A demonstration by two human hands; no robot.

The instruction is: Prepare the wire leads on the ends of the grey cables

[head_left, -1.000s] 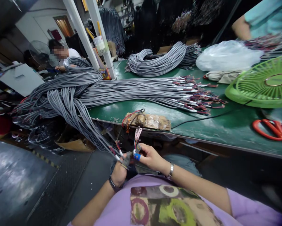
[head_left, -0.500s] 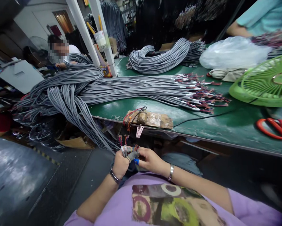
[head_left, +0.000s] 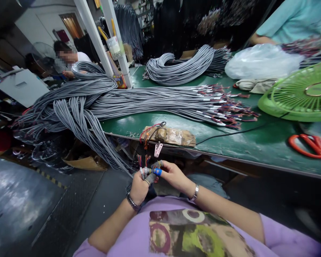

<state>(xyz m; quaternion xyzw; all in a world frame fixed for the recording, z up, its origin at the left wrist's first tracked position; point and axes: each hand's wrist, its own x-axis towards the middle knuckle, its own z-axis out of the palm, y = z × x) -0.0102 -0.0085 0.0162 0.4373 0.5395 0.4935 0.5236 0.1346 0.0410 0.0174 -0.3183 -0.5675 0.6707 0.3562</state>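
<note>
Below the table's front edge, my left hand point(head_left: 139, 187) is closed around grey cables point(head_left: 142, 172), whose stripped ends stand up with thin coloured wires point(head_left: 146, 159). My right hand point(head_left: 175, 177) meets it from the right, thumb and fingers pinched together at the fingertips of the left. Grey covers wrap several fingertips, and a blue one sits on a right-hand finger. Coloured wires show between the two hands; the exact grip there is partly hidden. Behind my left hand a hanging bundle of grey cables point(head_left: 96, 141) runs up onto the table.
On the green table point(head_left: 225, 144) lie a long cable bundle point(head_left: 149, 100), a coiled bundle point(head_left: 182, 67), a taped wooden block point(head_left: 173, 135) with a pink clip point(head_left: 158, 150), red-handled scissors point(head_left: 307, 146) and a green fan point(head_left: 302, 92). Two co-workers sit beyond.
My right hand has shifted slightly, and its blue-covered finger is now higher, against the left fingertips. The cable ends in my left hand have moved a little to the right.
</note>
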